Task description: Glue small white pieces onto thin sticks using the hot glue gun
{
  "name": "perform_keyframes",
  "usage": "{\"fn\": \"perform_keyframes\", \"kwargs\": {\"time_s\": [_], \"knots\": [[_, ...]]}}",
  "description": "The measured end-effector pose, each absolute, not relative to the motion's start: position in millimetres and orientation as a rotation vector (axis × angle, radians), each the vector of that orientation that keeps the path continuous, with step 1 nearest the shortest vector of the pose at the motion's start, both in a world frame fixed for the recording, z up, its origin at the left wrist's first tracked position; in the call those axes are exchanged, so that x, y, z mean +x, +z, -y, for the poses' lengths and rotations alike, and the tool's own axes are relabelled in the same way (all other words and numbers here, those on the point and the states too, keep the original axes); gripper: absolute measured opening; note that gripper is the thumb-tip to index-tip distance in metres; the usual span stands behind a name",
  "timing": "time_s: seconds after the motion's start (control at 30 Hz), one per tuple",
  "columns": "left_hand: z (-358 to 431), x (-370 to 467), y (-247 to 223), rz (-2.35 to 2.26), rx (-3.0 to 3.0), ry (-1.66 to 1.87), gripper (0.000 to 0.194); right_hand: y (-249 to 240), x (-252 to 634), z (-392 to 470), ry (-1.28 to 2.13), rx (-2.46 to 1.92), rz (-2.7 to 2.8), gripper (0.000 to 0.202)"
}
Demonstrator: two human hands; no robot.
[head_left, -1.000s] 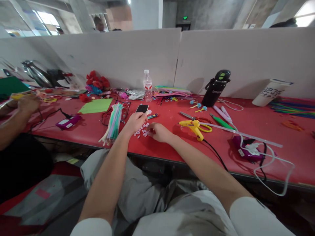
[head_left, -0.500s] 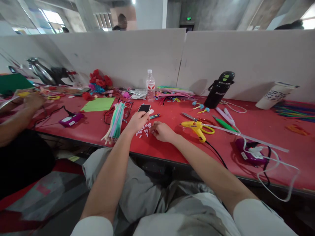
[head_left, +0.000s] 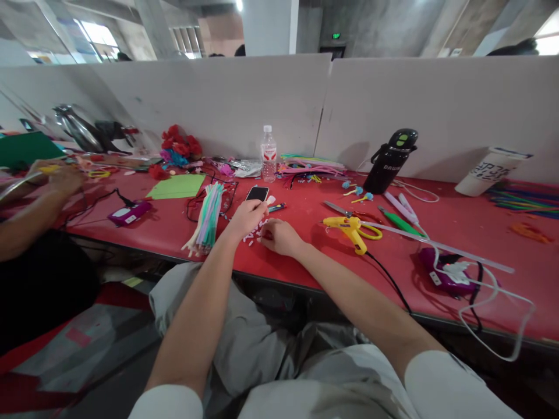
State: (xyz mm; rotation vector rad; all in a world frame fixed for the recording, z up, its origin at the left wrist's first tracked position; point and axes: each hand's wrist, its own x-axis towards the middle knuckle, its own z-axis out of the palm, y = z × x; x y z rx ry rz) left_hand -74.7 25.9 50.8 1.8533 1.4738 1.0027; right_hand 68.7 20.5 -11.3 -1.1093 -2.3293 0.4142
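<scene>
My left hand (head_left: 248, 219) is over the table just in front of a dark-screened phone (head_left: 257, 193), its fingers curled together; what lies in them is hidden. Close on its right, my right hand (head_left: 280, 237) bends its fingertips down at a scatter of small pale pink pieces (head_left: 250, 236). Anything pinched there is too small to make out. Behind the hands lies a slim tool with a coloured handle (head_left: 276, 207), beside a pale petal-like piece (head_left: 271, 199).
Left of my hands lies a bundle of pastel pipe cleaners (head_left: 207, 218). A yellow glue gun (head_left: 349, 230) and scissors (head_left: 371, 230) lie to the right, near a purple power strip (head_left: 443, 273). A water bottle (head_left: 268, 156) and black flask (head_left: 389, 163) stand behind. A co-worker's hand (head_left: 65, 179) is far left.
My right hand has moved slightly left, closer to my left hand and over more of the pink pieces. My left hand has dropped a little nearer the table.
</scene>
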Motion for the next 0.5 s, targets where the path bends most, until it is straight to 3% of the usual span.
{"fn": "perform_keyframes", "kwargs": {"time_s": [0.2, 0.5], "knots": [[-27, -75, 50, -1.484, 1.835, 1.012, 0.039, -15, 71, -24, 0.607, -1.04, 2.169, 0.006], [-28, -73, 45, -1.545, 1.817, 1.036, 0.035, -20, 90, -33, 1.081, -0.923, 1.787, 0.019]]}}
